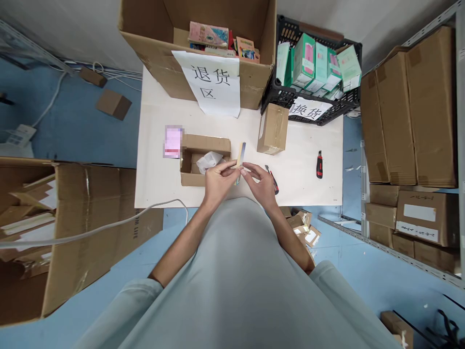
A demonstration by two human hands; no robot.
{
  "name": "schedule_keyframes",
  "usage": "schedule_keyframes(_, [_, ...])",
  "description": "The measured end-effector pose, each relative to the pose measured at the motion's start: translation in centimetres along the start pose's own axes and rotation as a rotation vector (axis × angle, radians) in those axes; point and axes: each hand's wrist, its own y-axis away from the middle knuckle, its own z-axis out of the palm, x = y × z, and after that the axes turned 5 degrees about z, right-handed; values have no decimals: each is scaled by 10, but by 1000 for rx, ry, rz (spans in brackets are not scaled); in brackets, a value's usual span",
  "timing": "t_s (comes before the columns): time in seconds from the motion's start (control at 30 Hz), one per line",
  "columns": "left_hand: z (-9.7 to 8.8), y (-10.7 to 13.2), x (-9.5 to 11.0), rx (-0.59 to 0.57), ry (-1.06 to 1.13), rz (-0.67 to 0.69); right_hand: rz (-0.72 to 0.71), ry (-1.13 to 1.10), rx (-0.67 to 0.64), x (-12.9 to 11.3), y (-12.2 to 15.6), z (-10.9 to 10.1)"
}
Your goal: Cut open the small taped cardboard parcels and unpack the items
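Cardboard carton [192,180] at your left, you pinch a slim, flat item [241,153] with your left hand [220,178] and right hand [262,184], over the table [302,186]. You seem to be handling it for inspection; the next move calls for a light grip, clear of the nearby cutter [275,186].

"What's being held?"

"The left hand [219,180] and right hand [260,184] both grip a thin packet [241,153], seen nearly edge-on."

"And beside the left?"

"An open box [207,142] with crumpled white plastic [208,161] inside."

"Near the right?"

"A knife [276,186] lies just beside it; a red-and-black cutter [319,166] lies farther off, on the white table [303,186]."
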Motion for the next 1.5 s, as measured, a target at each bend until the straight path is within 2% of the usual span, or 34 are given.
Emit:
schedule_keyframes(0.13, [5, 8, -8, -131, -53, 97, 57, -124, 58, 11, -6, 0])
schedule_keyframes(0.23, [5, 11, -10, -207, -49, 82, 99, -175, 77, 17, -12, -10])
schedule_keyframes(0.3, [0, 7, -8, -182, -60, 66, 125, -202, 66, 16, -15, -20])
schedule_keyframes(0.43, [-17, -10, -3, -5, -126, 29, 123, -260, -6, 9, -18, -40])
schedule_keyframes(0.57, [-30, -20, 1, -85, -38, -76, 122, -247, -56, 5, -17, -49])
schedule_keyframes(0.77, [-33, -18, 7, -115, 16, -119, 108, -222, -112, 6, -18, -50])
schedule_keyframes(0.97, [-36, -17, 14, -134, 27, -80, 51, -213, -136, 3, -19, -51])
schedule_keyframes(1.17, [-40, -15, 19, -144, 24, 99, -39, -152, -110, -11, -13, -54])
schedule_keyframes(1.3, [-39, -11, 22, -130, -20, 183, -127, -118, -147, -17, -7, -58])
schedule_keyframes(1.5, [-34, -3, 19, -118, -34, 157, -132, -166, -144, -9, -1, -59])
